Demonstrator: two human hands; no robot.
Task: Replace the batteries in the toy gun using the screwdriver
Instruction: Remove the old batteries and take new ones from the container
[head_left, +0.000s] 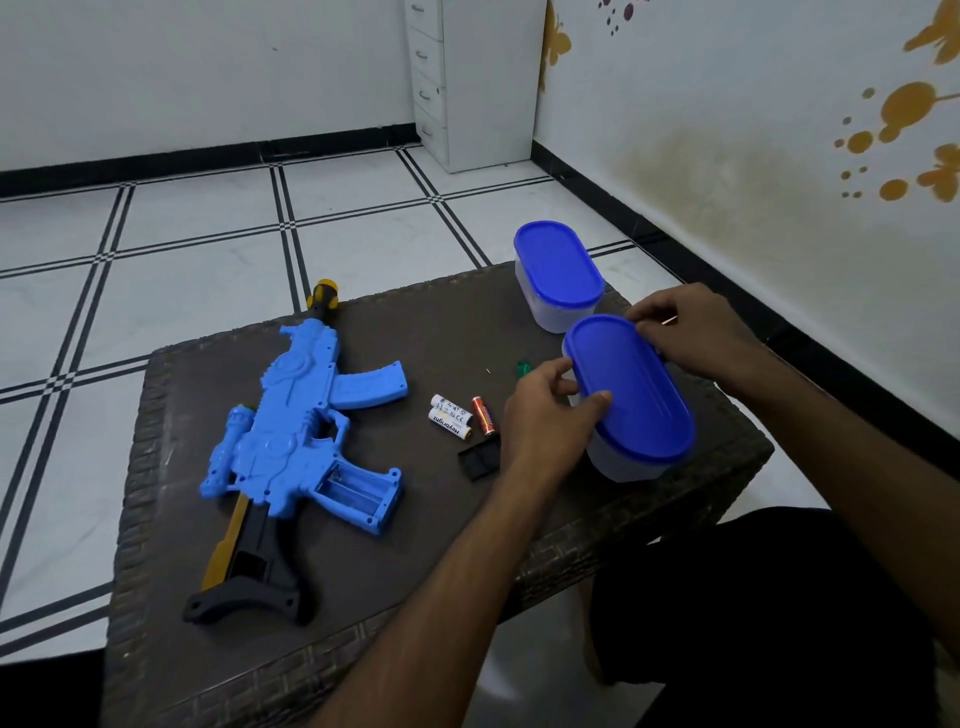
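Note:
A blue toy gun (291, 431) with a black and yellow stock lies on the dark wicker table (363, 597), its battery compartment (356, 488) open and holding no batteries. Two white batteries (449, 415) and a copper one (483, 414) lie to its right, beside the black compartment cover (478, 460). A tiny screw (489, 371) and the green screwdriver handle (523, 368) show just past my left hand. My left hand (545, 415) and my right hand (685, 332) both grip the blue lid of the near oval container (631, 395).
A second blue-lidded oval container (558, 273) stands behind the near one at the table's far right corner. A white drawer cabinet (475, 83) stands against the wall. The tiled floor surrounds the table, and my dark-clothed knee is at the lower right.

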